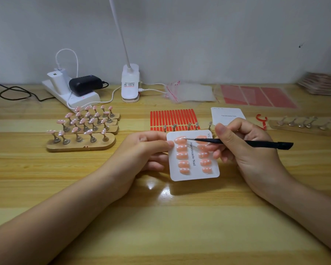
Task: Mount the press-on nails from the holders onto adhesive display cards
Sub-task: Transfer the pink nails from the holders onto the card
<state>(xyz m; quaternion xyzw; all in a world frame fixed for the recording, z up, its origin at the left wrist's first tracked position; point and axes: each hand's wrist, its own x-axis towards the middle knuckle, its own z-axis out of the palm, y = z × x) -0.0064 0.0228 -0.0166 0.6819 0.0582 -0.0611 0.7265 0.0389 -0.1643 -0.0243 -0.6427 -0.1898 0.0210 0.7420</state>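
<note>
A white display card (194, 174) printed "Handmade Nail" carries two columns of peach press-on nails (182, 155). My left hand (141, 152) pinches the card's left edge and holds it tilted above the table. My right hand (243, 148) grips black tweezers (256, 143), whose tip touches the top nail of the left column. Wooden holders (80, 145) at the left bear several pink nails on metal stands. A holder with bare stands (188, 126) sits just behind the card.
A red adhesive strip sheet (172, 117) lies behind the card, a blank card (227, 115) to its right. Another bare holder (302, 125), red tool (262, 120), plastic bags (189, 92), red sheets (256, 96), lamp base (130, 83) and power strip (73, 92) line the back.
</note>
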